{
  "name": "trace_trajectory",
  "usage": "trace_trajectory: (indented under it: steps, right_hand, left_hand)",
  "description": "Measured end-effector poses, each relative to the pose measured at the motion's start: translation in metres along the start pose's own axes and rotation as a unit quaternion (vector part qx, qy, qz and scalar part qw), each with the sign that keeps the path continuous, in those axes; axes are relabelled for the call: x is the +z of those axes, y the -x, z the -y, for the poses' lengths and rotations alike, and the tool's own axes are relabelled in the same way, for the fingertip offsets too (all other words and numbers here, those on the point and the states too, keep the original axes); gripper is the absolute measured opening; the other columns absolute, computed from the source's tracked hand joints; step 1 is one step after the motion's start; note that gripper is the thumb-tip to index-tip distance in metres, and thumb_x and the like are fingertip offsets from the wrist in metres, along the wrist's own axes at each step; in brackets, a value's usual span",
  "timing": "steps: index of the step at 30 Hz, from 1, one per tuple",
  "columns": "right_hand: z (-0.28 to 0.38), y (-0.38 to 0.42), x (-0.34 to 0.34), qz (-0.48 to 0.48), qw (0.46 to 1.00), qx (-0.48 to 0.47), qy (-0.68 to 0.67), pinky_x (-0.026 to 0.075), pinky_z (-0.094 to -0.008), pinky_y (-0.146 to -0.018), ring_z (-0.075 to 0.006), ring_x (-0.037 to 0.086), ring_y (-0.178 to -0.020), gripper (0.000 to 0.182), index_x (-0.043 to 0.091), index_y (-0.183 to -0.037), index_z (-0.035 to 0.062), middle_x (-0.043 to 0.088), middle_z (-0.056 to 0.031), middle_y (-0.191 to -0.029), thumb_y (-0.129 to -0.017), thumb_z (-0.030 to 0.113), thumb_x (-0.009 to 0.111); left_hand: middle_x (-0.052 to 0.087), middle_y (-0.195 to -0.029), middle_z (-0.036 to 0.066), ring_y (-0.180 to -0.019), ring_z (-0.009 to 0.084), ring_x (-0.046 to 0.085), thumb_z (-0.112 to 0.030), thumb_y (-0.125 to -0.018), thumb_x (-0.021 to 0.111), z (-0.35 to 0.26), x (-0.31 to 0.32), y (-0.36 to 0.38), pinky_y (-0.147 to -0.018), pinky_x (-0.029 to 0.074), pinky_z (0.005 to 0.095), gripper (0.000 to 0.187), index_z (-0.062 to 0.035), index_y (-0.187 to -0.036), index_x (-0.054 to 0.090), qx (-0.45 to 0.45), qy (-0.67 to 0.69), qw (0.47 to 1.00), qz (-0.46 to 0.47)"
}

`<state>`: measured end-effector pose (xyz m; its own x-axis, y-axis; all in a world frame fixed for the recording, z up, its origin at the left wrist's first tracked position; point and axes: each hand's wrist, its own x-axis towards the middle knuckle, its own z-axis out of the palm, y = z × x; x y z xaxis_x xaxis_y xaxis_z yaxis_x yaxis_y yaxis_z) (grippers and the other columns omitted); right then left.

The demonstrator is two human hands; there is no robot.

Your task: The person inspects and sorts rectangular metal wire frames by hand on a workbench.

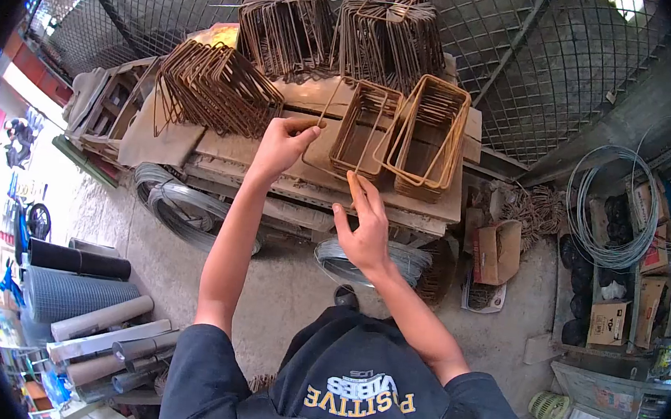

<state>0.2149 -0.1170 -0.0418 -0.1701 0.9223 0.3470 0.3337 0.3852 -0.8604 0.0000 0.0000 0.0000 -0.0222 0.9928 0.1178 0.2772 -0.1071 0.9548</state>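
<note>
My left hand (281, 150) is closed on the left side of a thin rusty rectangular wire frame (328, 107), near the middle of the bench. The fingers of my right hand (363, 226) are apart, with the fingertips touching the frame's lower edge. Just beyond, two stacks of rectangular wire frames stand side by side: a smaller stack (366, 128) and a larger stack (429, 138) to its right. A leaning row of rusty frames (214, 87) sits left of my left hand.
Two tall bundles of frames, left (286, 29) and right (389, 39), stand at the back of the bench (237, 153) against a mesh fence. Wire coils (184, 208) lie below the bench edge. Mesh rolls (80, 295) are at lower left; a wire coil (615, 206) hangs right.
</note>
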Motion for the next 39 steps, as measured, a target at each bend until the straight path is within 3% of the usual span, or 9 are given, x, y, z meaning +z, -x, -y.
trace_trajectory:
  steps: [2, 6, 12, 14, 17, 26, 36, 39]
  right_hand:
    - [-0.004, -0.001, -0.002, -0.040, 0.997, -0.043, 0.051, 0.045, -0.0495, -0.115, -0.0435, 0.053, -0.139, 0.064, 0.050, -0.160, 0.0046, 0.053, -0.0244, -0.151, -0.100, 0.016, 0.071]
    - [-0.006, -0.006, 0.004, -0.060, 0.996, -0.034, 0.061, 0.045, -0.0496, -0.114, -0.0436, 0.054, -0.137, 0.066, 0.048, -0.161, 0.0035, 0.053, -0.0258, -0.150, -0.100, 0.015, 0.070]
    - [-0.007, -0.009, 0.006, -0.093, 0.990, -0.041, 0.094, 0.046, -0.0497, -0.113, -0.0434, 0.051, -0.139, 0.069, 0.043, -0.164, 0.0024, 0.047, -0.0259, -0.155, -0.101, 0.016, 0.069]
    - [-0.008, -0.009, 0.006, -0.093, 0.988, -0.041, 0.118, 0.046, -0.0491, -0.112, -0.0427, 0.050, -0.139, 0.071, 0.041, -0.165, 0.0030, 0.045, -0.0259, -0.156, -0.102, 0.017, 0.069]
    - [-0.009, -0.009, 0.006, -0.094, 0.987, -0.037, 0.121, 0.046, -0.0481, -0.112, -0.0422, 0.049, -0.138, 0.072, 0.040, -0.165, 0.0030, 0.044, -0.0258, -0.157, -0.101, 0.016, 0.070]
    - [0.003, 0.001, -0.003, -0.075, 0.984, -0.036, 0.156, 0.044, -0.0494, -0.106, -0.0378, 0.053, -0.121, 0.073, 0.041, -0.165, 0.0022, 0.040, -0.0253, -0.162, -0.099, 0.015, 0.069]
    - [-0.007, 0.004, -0.009, -0.063, 0.978, -0.033, 0.196, 0.045, -0.0539, -0.109, -0.0425, 0.052, -0.125, 0.070, 0.043, -0.162, -0.0009, 0.040, -0.0256, -0.165, -0.100, 0.018, 0.069]
    - [-0.007, 0.003, -0.008, -0.059, 0.981, -0.027, 0.185, 0.044, -0.0524, -0.111, -0.0427, 0.051, -0.124, 0.071, 0.042, -0.162, -0.0033, 0.040, -0.0255, -0.166, -0.100, 0.018, 0.069]
  left_hand:
    - [0.067, -0.075, -0.002, -0.064, 0.0039, 0.050, -0.015, -0.099, 0.076, 0.000, 0.011, -0.007, -0.055, 0.040, 0.0276, 0.027, 0.0043, -0.118, 0.080, 0.012, 0.005, 1.000, -0.003]
    - [0.067, -0.075, -0.002, -0.062, 0.0042, 0.050, -0.014, -0.099, 0.075, 0.004, 0.015, -0.022, -0.054, 0.040, 0.0279, 0.028, 0.0056, -0.118, 0.079, -0.023, 0.002, 1.000, 0.009]
    - [0.075, -0.080, 0.003, -0.064, 0.0070, 0.058, -0.017, -0.095, 0.077, 0.002, 0.031, -0.024, -0.058, 0.048, 0.0288, 0.030, 0.0041, -0.116, 0.080, -0.037, -0.046, 0.998, -0.024]
    - [0.079, -0.093, 0.008, -0.074, 0.0092, 0.063, -0.017, -0.097, 0.078, -0.001, 0.036, -0.022, -0.066, 0.052, 0.0304, 0.034, 0.0068, -0.121, 0.078, -0.065, -0.056, 0.996, -0.035]
    - [0.082, -0.098, 0.013, -0.080, 0.0126, 0.072, -0.016, -0.095, 0.078, 0.000, 0.041, -0.022, -0.073, 0.056, 0.0319, 0.032, 0.0058, -0.118, 0.079, -0.048, -0.077, 0.994, -0.054]
    - [0.082, -0.092, 0.018, -0.082, 0.0219, 0.079, -0.020, -0.091, 0.077, -0.003, 0.047, -0.015, -0.077, 0.059, 0.0347, 0.030, -0.0002, -0.113, 0.082, 0.002, -0.170, 0.980, -0.104]
    - [0.082, -0.094, 0.019, -0.083, 0.0256, 0.080, -0.024, -0.088, 0.078, -0.021, 0.050, -0.012, -0.079, 0.061, 0.0366, 0.032, -0.0024, -0.111, 0.083, -0.009, -0.191, 0.975, -0.112]
    - [0.080, -0.092, 0.020, -0.089, 0.0337, 0.080, -0.024, -0.087, 0.071, -0.026, 0.052, -0.009, -0.085, 0.061, 0.0388, 0.032, -0.0025, -0.108, 0.083, -0.015, -0.201, 0.972, -0.121]
